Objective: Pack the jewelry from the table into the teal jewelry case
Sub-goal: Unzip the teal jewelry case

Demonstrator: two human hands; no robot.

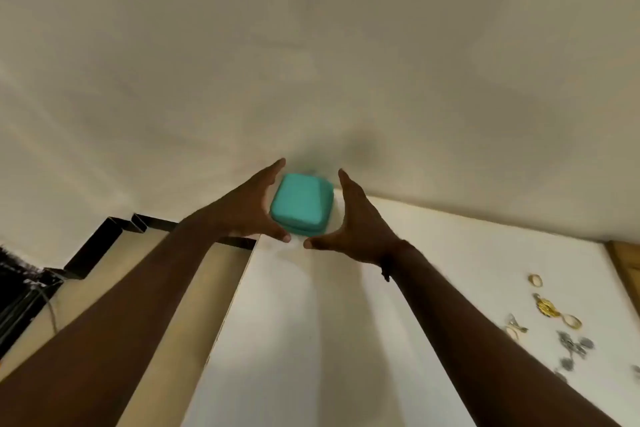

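The teal jewelry case (pixel 302 205) sits closed at the far end of the white table (pixel 311 322), near the wall. My left hand (pixel 249 210) is at its left side with straight fingers and the thumb below the case's near edge. My right hand (pixel 356 218) mirrors it on the right, fingers straight, thumb pointing inward. Whether the palms touch the case I cannot tell; the picture is blurred. Loose jewelry lies at the table's right: gold rings (pixel 535 280), a gold pendant (pixel 547 307) and silver pieces (pixel 573 347).
A cream wall (pixel 311 62) rises right behind the case. Left of the table runs a tan ledge with black metal brackets (pixel 104 239). A wooden edge (pixel 627 270) borders the table at the far right.
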